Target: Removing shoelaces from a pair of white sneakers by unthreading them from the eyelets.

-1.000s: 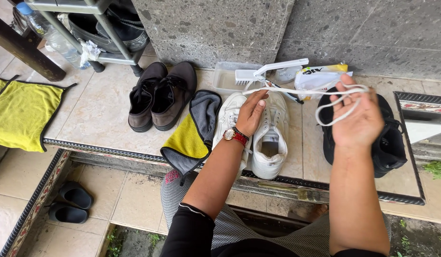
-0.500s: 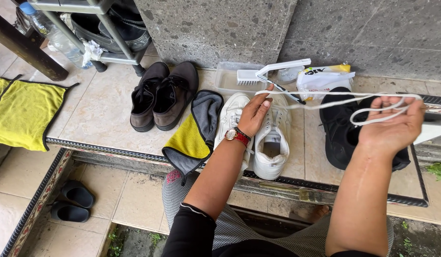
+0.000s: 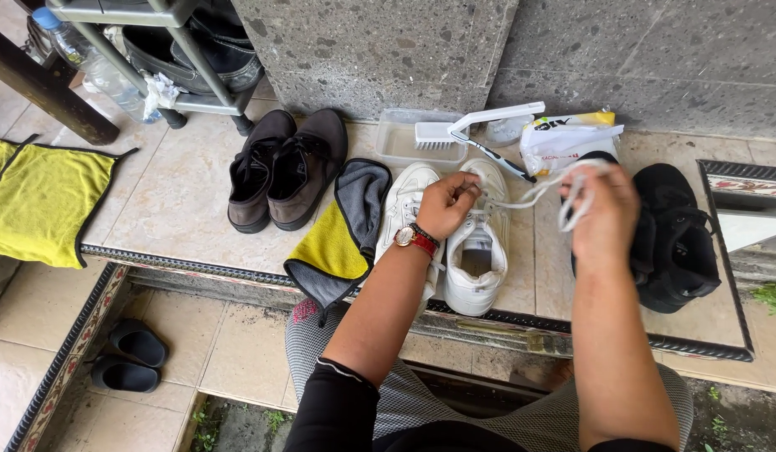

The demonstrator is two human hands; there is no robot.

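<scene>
1. Lace [image 3: 534,191] was the thing in play: a white shoelace ran from the eyelets of the right-hand white sneaker [image 3: 478,243] across to your right hand [image 3: 601,213], with loops of it bunched at your fingers.
2. Your right hand was closed round those loops, fingers curled and gripping the lace. Half a second earlier that hand had been stretched far out to the right with the lace drawn long and taut; now it had come back in toward the shoe and the lace hung slacker and looped.
3. Your left hand [image 3: 445,203] had stayed on the sneaker's upper all through, fingers bent down at the top eyelets; it seemed to pinch the lace there, though the fingertips were partly hidden.
4. Judging by this, a good length of lace had already come free of the eyelets, while some of it was still threaded in the shoe.
5. Its partner, the other white sneaker [image 3: 405,205], lay just to the left, touching a grey and yellow cloth [image 3: 342,238].
6. On the far side sat a clear tray [image 3: 413,138] with a white brush [image 3: 476,125], and a white packet [image 3: 564,142]. Black shoes [image 3: 677,238] lay to the right, brown shoes [image 3: 283,172] to the left, all on the tiled ledge [image 3: 170,201].
</scene>
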